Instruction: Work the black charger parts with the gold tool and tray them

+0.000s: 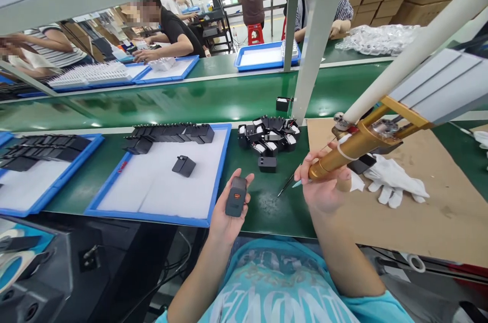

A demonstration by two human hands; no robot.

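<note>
My left hand (227, 216) is closed around a black charger (236, 197) with an orange port facing up. My right hand (324, 193) grips the lower end of a gold cylindrical tool (335, 156), which partly hides the fingers. Dark tweezers (286, 185) and a small light-blue tip (297, 184) show beside the right fingers; whether these are held I cannot tell. Just beyond my hands lies a single black charger (267, 164), in front of a heap of black housings (269, 135) with white parts inside.
Left of me, a blue-rimmed tray (152, 217) bears rows of chargers and one loose charger (184, 166). Another tray (99, 141) stands farther left. White gloves (396, 181) lie on cardboard (438, 221) at right. A metal post (314, 33) rises ahead; people work beyond it.
</note>
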